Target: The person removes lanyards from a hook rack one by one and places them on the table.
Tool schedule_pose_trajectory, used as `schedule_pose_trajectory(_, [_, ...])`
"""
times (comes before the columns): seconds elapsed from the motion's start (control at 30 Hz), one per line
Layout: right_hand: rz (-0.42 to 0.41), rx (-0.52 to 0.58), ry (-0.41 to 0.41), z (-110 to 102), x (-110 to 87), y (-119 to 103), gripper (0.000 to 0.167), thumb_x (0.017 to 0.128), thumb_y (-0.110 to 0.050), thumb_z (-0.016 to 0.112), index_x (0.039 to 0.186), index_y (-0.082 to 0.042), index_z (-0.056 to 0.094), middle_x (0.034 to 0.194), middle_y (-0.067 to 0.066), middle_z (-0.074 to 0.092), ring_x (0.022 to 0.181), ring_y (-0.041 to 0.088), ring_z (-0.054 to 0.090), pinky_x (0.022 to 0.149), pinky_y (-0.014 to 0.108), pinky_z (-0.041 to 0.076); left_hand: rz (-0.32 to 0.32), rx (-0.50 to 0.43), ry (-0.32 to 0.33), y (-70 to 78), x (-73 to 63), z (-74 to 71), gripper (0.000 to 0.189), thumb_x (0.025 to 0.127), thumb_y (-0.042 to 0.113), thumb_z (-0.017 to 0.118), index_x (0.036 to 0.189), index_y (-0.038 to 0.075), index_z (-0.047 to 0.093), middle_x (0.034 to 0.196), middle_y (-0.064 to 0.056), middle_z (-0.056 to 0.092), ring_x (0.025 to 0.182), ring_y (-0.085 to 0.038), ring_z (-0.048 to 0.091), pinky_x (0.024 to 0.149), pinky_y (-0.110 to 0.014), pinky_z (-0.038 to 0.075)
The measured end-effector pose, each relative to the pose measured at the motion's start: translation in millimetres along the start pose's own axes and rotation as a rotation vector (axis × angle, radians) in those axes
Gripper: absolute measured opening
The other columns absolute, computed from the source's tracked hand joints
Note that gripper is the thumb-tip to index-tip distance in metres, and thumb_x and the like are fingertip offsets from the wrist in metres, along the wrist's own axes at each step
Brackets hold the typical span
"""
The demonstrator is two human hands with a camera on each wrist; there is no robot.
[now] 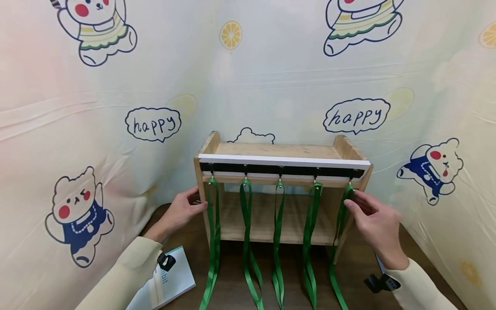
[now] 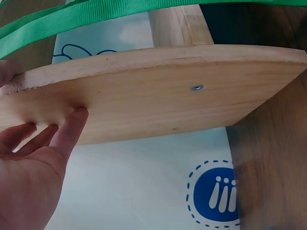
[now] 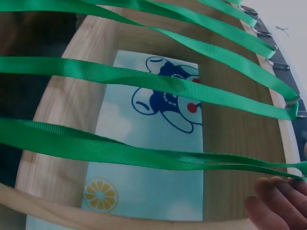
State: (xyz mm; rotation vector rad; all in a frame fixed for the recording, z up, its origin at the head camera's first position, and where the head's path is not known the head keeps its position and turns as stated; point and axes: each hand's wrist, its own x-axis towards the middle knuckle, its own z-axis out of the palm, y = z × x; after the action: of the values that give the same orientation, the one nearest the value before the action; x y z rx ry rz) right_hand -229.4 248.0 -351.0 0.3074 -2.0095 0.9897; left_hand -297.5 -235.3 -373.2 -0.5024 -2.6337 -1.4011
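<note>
A small two-tier wooden shelf (image 1: 271, 150) stands upright in the middle of the head view. Along its front top edge runs a white and black strip (image 1: 283, 168) with metal hooks. Several green lanyards (image 1: 247, 215) hang from these hooks in a row. My left hand (image 1: 182, 213) grips the shelf's left side panel (image 2: 144, 96), fingertips against the outer face and thumb at the front edge. On the opposite side my right hand (image 1: 377, 219) holds the right side panel near its front edge, thumb over the rightmost lanyard (image 1: 341, 215). Its exact contact is partly hidden.
A pale blue booklet (image 1: 174, 275) lies on the dark wooden table (image 1: 228, 275) at the lower left, under my left forearm. A printed cloth (image 1: 248, 77) hangs behind and around the shelf. The lanyards' lower ends run past the view's bottom edge.
</note>
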Motion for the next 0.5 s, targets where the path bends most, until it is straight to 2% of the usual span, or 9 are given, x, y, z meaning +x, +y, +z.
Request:
schedule_pose_trajectory(0.23, [-0.07, -0.008, -0.005, 10.2, 5.6, -1.3, 0.019, 0.083, -0.007, 0.082, 0.101, -0.002, 0.078, 0.089, 0.015, 0.079, 0.079, -0.025, 0.06, 0.069, 0.0, 0.049, 0.008, -0.01, 0.01, -2.4, 1.6, -0.3, 0.057, 0.097, 0.024, 0.068, 0.149, 0.013, 0.046, 0.137, -0.018, 0.062, 0.12, -0.036, 0.061, 0.097, -0.05, 0.058])
schedule_pose_trajectory(0.5, [-0.023, -0.018, 0.024, 14.3, 5.9, -5.0, 0.011, 0.085, -0.013, 0.081, 0.092, -0.005, 0.078, 0.081, 0.011, 0.078, 0.068, -0.02, 0.059, 0.061, 0.003, 0.048, 0.023, -0.005, 0.015, -3.7, 1.2, 2.4, 0.056, 0.097, 0.023, 0.067, 0.148, 0.012, 0.047, 0.135, -0.018, 0.062, 0.12, -0.035, 0.061, 0.097, -0.049, 0.058])
